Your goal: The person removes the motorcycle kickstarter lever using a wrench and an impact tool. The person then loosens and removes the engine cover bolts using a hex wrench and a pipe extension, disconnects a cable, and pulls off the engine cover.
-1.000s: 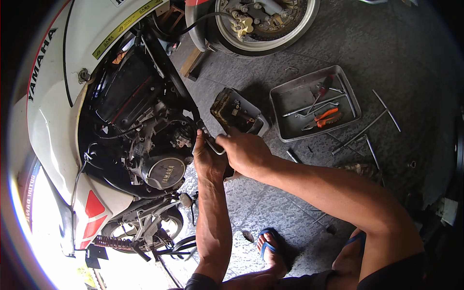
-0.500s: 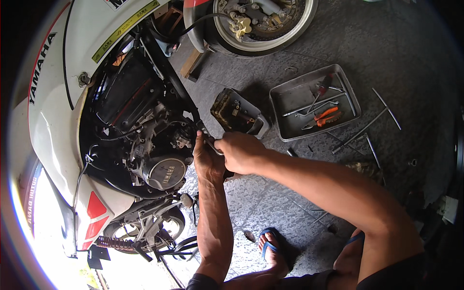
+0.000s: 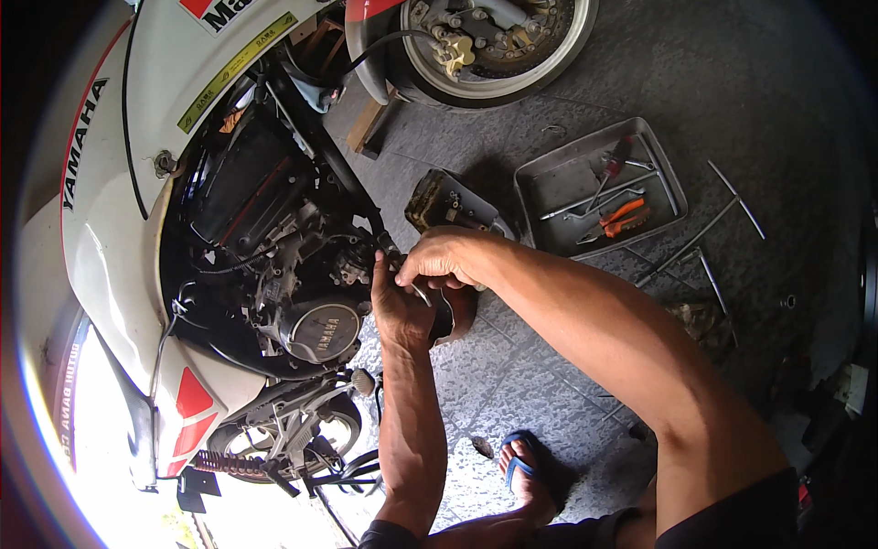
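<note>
Beside the engine of a white motorcycle (image 3: 119, 247) with red patches, my two hands work close together at the lower end of a dark frame tube (image 3: 343, 174). My left hand (image 3: 402, 309) is closed, thumb pointing up; what its hidden fingers grip cannot be made out. My right hand (image 3: 441, 258) reaches over from the right, fingers bent and pinched on a slim shiny metal tool (image 3: 420, 293). One end of this tool shows above the left palm; the other is hidden. A round engine cover (image 3: 322, 331) sits just left of my left hand.
A reddish-brown container (image 3: 462, 316) stands below my hands. Beyond it is a cut-open grey container (image 3: 444, 197) with small parts. Right of that, a metal tray (image 3: 681, 212) holds orange-handled pliers (image 3: 624, 218) and several tools. A T-handle wrench (image 3: 700, 240) lies on the floor, near a front wheel (image 3: 585, 46).
My right hand has lifted slightly and turned, its fingers now bent over the slim metal tool. More of the reddish-brown container shows. The whole view has shifted a little.
</note>
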